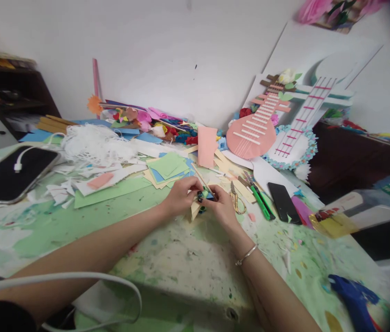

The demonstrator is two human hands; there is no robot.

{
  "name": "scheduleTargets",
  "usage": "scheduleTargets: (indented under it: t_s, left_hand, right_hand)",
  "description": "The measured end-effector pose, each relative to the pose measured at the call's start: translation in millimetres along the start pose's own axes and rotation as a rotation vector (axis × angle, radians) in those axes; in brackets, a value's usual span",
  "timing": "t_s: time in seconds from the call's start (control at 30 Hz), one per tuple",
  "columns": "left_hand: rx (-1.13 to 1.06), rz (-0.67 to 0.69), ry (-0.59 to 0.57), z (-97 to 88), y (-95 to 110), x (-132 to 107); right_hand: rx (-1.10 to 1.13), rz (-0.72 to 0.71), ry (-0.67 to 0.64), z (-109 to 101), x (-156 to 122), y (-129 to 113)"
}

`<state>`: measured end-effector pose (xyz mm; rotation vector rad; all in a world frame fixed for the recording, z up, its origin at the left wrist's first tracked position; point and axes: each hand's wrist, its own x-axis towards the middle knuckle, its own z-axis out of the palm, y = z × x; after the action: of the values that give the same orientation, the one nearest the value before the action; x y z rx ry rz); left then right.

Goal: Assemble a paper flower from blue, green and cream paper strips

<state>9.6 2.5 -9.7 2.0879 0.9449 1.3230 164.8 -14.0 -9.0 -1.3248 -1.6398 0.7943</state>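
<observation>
Desk point(167, 249), pale green and paint-stained, carries everything before you. Along its far edge, right of the middle, a pink paper lute point(252, 136) leans back; the heap of white string point(93, 143) lies toward the far left corner, with a tablet point(11, 170) by the left edge. Toward the near right corner is a blue glue gun point(350, 295). A phone point(283, 200) and gold-handled scissors point(235, 198) lie right of your hands, the scissors closer.

Between your hands, near the desk's middle, is the small paper piece point(209, 196), dark and blue. Your left hand point(183, 196) pinches its left side, your right hand point(222, 207) its right, both with fingers drawn narrow. Fingers hide its long axis, but the thin strip point(199, 176) beside it slants toward the far edge and left, its lower end nearer your right hand.
</observation>
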Motion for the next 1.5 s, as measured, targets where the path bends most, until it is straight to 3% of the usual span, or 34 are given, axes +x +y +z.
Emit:
scheduleTargets:
  t_s: [0.4,0.6,0.77,1.17,1.5]
  left_hand:
    - [-0.265,-0.192,0.010,1.6,-6.2,0.6]
    - [-0.298,-0.264,0.028,5.4,-7.5,0.5]
    - [-0.279,-0.384,0.019,7.2,-9.3,3.0]
    - [-0.150,-0.302,0.063,14.7,-11.9,-2.1]
    - [-0.199,-0.301,0.104,17.8,-12.4,-2.0]
  right_hand:
    - [-0.088,-0.081,-0.003,-1.9,-1.4,-3.3]
    - [-0.216,-0.084,0.139,4.5,-2.2,-2.9]
    - [-0.236,-0.076,0.174,7.7,-3.9,-3.8]
    - [-0.166,-0.052,0.154,4.4,-3.3,-0.8]
    - [-0.108,-0.004,0.171,4.6,-1.1,-3.7]
